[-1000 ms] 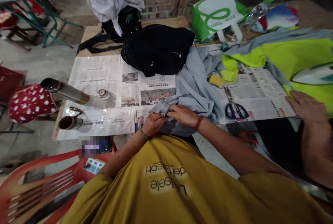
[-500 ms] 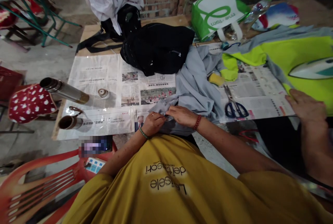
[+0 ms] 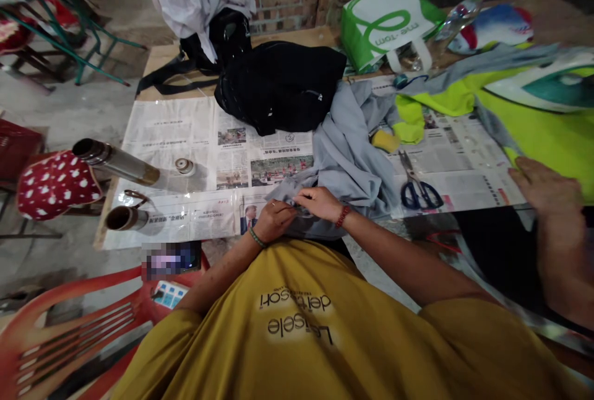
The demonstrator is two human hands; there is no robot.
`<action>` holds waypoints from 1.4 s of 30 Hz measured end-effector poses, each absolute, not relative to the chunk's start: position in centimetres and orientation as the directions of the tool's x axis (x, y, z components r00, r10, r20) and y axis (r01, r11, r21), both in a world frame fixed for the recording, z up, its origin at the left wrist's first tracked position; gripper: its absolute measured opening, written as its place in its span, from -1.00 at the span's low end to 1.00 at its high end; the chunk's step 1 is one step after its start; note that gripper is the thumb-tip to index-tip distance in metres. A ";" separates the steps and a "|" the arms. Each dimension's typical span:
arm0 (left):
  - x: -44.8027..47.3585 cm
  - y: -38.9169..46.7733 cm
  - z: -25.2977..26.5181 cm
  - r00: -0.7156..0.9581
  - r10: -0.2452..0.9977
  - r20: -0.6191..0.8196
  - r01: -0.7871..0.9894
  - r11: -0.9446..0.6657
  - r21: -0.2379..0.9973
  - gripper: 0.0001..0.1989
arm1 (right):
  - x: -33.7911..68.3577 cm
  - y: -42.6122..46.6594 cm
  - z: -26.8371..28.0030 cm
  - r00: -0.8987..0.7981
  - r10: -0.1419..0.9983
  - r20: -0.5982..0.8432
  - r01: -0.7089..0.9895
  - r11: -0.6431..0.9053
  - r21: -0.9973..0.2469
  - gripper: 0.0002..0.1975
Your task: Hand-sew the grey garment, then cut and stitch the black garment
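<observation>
Both hands meet on the near edge of the grey cloth (image 3: 346, 152) at the counter's (image 3: 292, 38) front; the left hand (image 3: 273, 219) is clenched on a fold of it, and the right hand (image 3: 320, 202) lies at its 2 o'clock, fingers pinched on the same fold — touching the left. Neither hand is nearer; both are on it. From the grip the cloth runs away toward 1 o'clock, its long axis slanting up to the black bag (image 3: 283, 87); it is pale grey, soft, crumpled in loose folds, lying on newspaper (image 3: 185, 134). Scissors (image 3: 417, 189) lie at 3 o'clock of the hands, well apart; a flask (image 3: 116, 161) at 9 o'clock. Another person's hand (image 3: 542, 186) rests by yellow-green cloth (image 3: 542, 134) at far right — an iron (image 3: 542, 87) above it.
</observation>
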State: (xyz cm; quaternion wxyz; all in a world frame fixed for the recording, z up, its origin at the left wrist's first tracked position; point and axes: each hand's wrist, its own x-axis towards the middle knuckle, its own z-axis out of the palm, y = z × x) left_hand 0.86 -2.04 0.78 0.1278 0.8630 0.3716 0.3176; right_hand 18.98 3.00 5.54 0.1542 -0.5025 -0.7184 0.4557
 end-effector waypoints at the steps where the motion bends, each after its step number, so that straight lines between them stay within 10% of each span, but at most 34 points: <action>1: 0.9 -2.0 0.8 0.520 0.729 0.444 0.558 -0.684 0.470 -0.77 | 19.0 3.0 5.5 -0.456 0.871 -0.182 0.604 0.153 -0.782 -0.65; 19: 1.7 -2.1 0.7 0.389 0.792 0.470 0.593 -0.606 0.530 -0.78 | 18.9 2.2 3.0 -0.465 0.869 -0.169 0.587 0.160 -0.793 -0.63; 23: 1.5 -1.4 0.6 0.338 0.881 0.331 0.525 -0.468 0.711 -0.81 | 19.4 3.8 3.9 -0.504 0.849 -0.159 0.604 0.215 -0.767 -0.63; 29: 0.9 0.1 -0.5 0.202 0.978 -0.058 0.386 -0.025 0.922 -0.87 | 21.0 3.6 8.2 -0.308 0.893 0.329 0.599 0.451 -0.662 -0.74; 36: 0.8 1.4 -0.4 0.222 0.927 -0.302 0.314 0.225 0.922 -0.81 | 20.4 -2.7 5.5 -0.387 0.921 0.055 0.439 0.236 -0.867 -0.62; 42: 0.3 1.2 0.4 0.322 0.904 -0.282 0.291 0.189 0.938 -0.83 | 21.2 -0.1 0.3 -0.287 0.952 0.109 0.538 0.254 -0.804 -0.83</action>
